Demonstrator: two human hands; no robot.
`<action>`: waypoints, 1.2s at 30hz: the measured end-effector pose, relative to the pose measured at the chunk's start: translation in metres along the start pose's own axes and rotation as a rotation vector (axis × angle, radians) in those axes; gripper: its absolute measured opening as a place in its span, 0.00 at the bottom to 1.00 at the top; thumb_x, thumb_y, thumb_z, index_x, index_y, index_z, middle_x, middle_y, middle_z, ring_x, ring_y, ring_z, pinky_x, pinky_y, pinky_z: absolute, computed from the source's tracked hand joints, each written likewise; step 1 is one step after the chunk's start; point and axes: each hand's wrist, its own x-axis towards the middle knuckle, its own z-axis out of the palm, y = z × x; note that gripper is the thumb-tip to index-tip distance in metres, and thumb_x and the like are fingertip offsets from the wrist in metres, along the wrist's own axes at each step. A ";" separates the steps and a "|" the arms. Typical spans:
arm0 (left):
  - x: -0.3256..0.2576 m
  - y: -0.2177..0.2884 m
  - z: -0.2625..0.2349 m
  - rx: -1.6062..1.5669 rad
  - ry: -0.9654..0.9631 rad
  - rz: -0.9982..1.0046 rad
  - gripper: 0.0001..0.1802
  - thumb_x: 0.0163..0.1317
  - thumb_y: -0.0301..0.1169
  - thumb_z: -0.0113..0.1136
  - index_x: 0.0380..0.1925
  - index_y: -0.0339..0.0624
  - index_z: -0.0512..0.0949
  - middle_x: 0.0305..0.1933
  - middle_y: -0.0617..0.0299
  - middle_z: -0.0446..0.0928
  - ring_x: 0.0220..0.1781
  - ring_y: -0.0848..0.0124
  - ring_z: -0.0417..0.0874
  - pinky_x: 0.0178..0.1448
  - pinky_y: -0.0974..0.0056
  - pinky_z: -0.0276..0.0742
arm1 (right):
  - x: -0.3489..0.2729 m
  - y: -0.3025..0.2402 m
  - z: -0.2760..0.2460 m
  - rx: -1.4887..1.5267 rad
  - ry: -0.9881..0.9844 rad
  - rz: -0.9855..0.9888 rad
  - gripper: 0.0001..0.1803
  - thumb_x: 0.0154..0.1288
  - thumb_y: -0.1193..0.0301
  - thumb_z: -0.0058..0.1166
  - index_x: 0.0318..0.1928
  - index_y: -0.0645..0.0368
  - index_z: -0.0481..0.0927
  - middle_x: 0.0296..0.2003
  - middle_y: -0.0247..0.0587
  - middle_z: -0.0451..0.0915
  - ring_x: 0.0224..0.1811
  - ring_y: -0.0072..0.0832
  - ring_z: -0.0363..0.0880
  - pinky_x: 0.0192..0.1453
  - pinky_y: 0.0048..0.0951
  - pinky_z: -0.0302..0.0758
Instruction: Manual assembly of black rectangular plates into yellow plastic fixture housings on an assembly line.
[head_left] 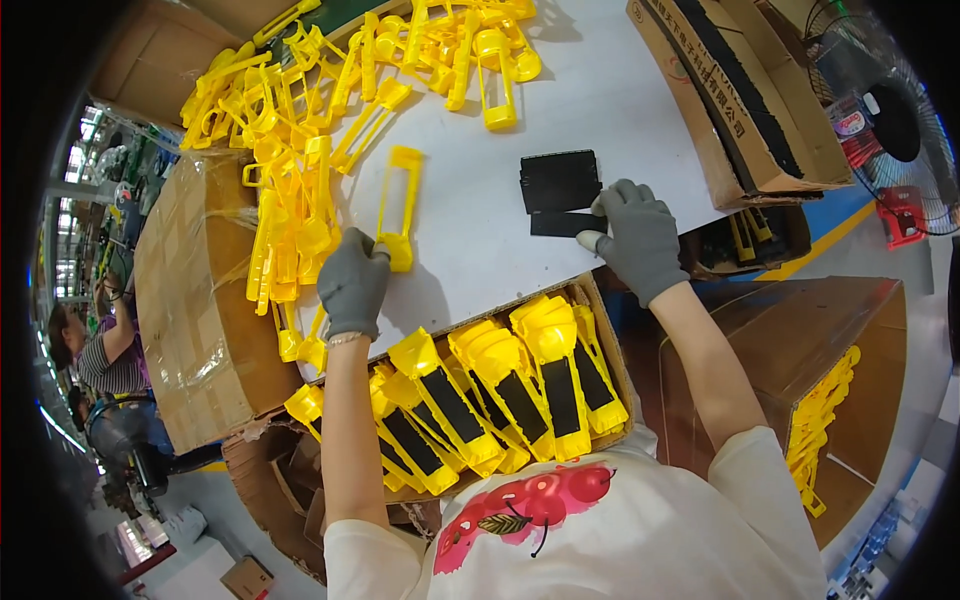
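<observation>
My left hand (354,284), in a grey glove, grips the lower end of a yellow plastic frame (398,207) with a long rectangular opening. The frame stands out over the white tabletop and looks slightly blurred. My right hand (637,236), also gloved in grey, pinches the right end of a narrow black strip (560,225) between thumb and fingers. Touching the strip's far side is a stack of black rectangular pieces (560,180), lying flat. Close to my body, a carton (611,300) holds several yellow holders (500,375) with black strips set in them.
Loose yellow frames (300,190) pile up along the table's far left. An open carton (745,95) with black material stands at the far right. Beside my right arm is another carton (740,340) with yellow parts. A taped box (205,300) stands left; a fan (890,120) is at far right.
</observation>
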 end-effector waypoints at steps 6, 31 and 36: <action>-0.037 -0.010 -0.025 -1.092 0.254 -0.125 0.12 0.64 0.27 0.56 0.45 0.37 0.69 0.46 0.51 0.78 0.36 0.62 0.83 0.39 0.65 0.82 | -0.014 -0.003 -0.015 0.573 -0.002 0.113 0.14 0.59 0.66 0.64 0.36 0.59 0.73 0.25 0.36 0.81 0.28 0.32 0.82 0.34 0.32 0.77; -0.168 0.058 -0.079 -1.634 -0.370 -0.312 0.15 0.64 0.22 0.54 0.51 0.28 0.76 0.41 0.49 0.80 0.36 0.58 0.87 0.36 0.69 0.86 | -0.077 -0.095 -0.093 0.927 -0.141 -0.007 0.09 0.63 0.70 0.59 0.39 0.60 0.75 0.30 0.46 0.83 0.29 0.43 0.84 0.31 0.31 0.78; -0.173 0.062 -0.077 -1.686 -0.361 -0.332 0.16 0.64 0.20 0.52 0.52 0.27 0.75 0.41 0.48 0.80 0.35 0.58 0.87 0.35 0.69 0.85 | -0.071 -0.096 -0.091 0.971 -0.234 0.028 0.09 0.63 0.70 0.59 0.38 0.60 0.75 0.29 0.48 0.82 0.29 0.46 0.83 0.30 0.33 0.77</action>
